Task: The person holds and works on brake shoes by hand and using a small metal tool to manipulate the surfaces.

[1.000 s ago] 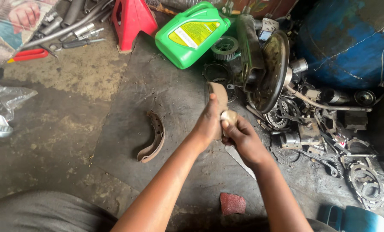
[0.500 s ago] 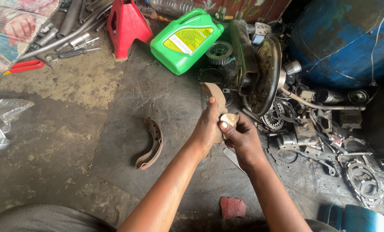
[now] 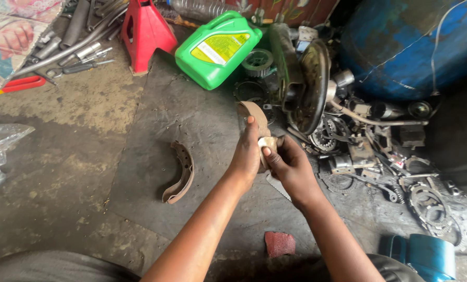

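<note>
**Both hands on a curved brake shoe above the floor mat**

The left hand [image 3: 249, 151] is closed around a curved brake shoe [image 3: 255, 116], fingers wrapped over its lower part, the index finger lying up along the arc. The right hand [image 3: 291, 164] grips a small folded piece of tan abrasive paper [image 3: 268, 142] and presses it against the shoe's lower end; the two hands touch. The shoe is held upright above a dark floor mat [image 3: 191, 120], clear of it. A saw blade [image 3: 278, 187] lies on the mat just under the right hand.

A second brake shoe [image 3: 180, 173] lies flat on the mat, left of the hands and apart from them (lining side not discernible). A green jug [image 3: 217, 49] lies tipped beyond. A red abrasive block [image 3: 279, 243] sits on the floor between the forearms.
</note>
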